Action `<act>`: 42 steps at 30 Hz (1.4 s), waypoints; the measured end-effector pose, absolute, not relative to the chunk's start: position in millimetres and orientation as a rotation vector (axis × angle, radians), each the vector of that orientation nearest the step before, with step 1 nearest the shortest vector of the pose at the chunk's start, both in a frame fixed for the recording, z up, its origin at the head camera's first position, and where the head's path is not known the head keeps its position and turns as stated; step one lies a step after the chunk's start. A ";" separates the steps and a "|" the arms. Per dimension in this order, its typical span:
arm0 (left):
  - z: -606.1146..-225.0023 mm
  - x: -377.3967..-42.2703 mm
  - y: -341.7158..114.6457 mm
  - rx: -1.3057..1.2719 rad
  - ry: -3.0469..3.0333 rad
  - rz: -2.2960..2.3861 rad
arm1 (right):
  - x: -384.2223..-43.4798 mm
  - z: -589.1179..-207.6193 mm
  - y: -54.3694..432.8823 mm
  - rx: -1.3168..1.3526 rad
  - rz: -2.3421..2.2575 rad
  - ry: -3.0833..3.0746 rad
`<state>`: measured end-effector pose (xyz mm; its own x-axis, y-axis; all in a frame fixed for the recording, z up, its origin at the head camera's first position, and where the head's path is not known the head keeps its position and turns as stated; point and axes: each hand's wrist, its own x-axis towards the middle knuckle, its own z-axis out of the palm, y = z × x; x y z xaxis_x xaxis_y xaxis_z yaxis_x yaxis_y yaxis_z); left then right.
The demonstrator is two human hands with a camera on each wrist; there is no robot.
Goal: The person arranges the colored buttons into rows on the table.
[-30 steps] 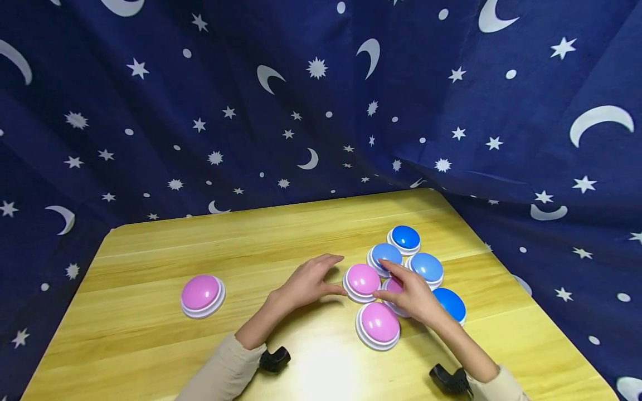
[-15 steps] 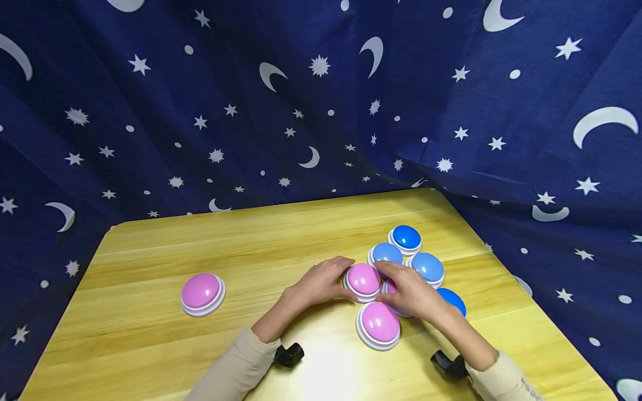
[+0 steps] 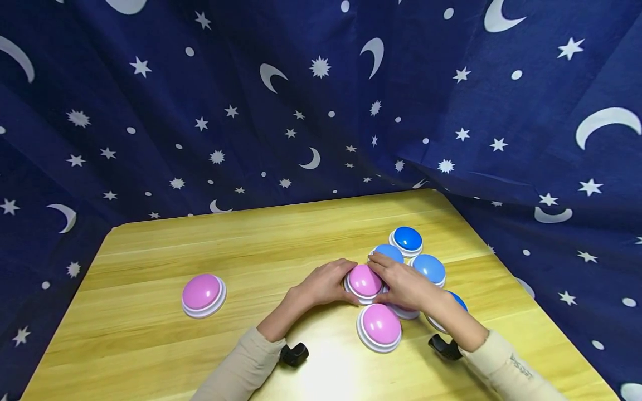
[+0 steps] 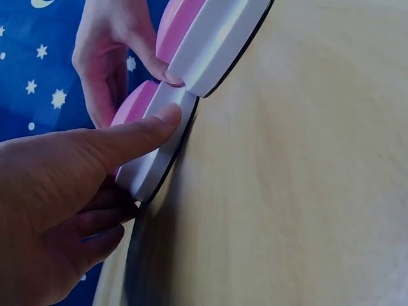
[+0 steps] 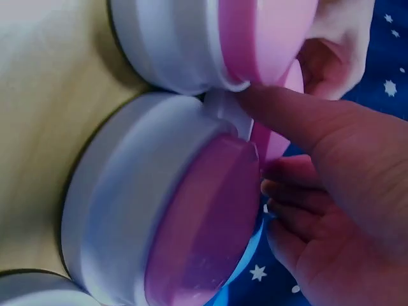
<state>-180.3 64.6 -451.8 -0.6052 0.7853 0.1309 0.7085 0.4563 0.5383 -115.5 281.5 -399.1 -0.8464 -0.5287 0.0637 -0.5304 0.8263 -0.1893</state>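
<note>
A pink push button with a white base [image 3: 364,280] lies flat on the table between both hands. My left hand [image 3: 323,284] grips its left side, with the thumb [image 4: 153,131] against the white base in the left wrist view. From the right, my right hand [image 3: 403,283] holds the same button between thumb and fingers. A second pink button [image 3: 381,324] sits just in front. Another pink button [image 5: 207,223] is mostly hidden beneath the right hand in the head view; the right wrist view shows it close up.
Two light blue buttons [image 3: 428,268] and two darker blue buttons [image 3: 408,238] cluster behind and right of the hands. One pink button [image 3: 200,291] stands alone on the left of the wooden table [image 3: 125,334]. A starry dark blue cloth [image 3: 225,83] hangs behind.
The left hand has moved right and closed on the pink button's left side. The right hand has come in from the right and taken hold of it too. The buttons stay in place.
</note>
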 end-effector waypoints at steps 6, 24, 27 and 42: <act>-452.4 -181.6 63.9 1.308 2.540 0.878 | -122.0 -404.1 283.4 0.831 0.510 -3.038; -437.0 -184.4 46.0 1.305 2.465 1.147 | -121.7 -408.0 285.9 0.693 1.095 -2.875; -430.3 -183.2 42.0 1.284 2.453 1.208 | -120.2 -408.1 286.1 0.644 1.221 -2.836; -406.4 -179.6 24.6 1.196 2.398 1.512 | -113.4 -404.5 268.2 0.522 1.952 -2.417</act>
<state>-179.6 24.6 -406.4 -0.6960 0.6370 0.3314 0.5737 0.2158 0.7901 -113.4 268.2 -404.5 -0.9451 -0.2598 0.1984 -0.2488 0.1776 -0.9521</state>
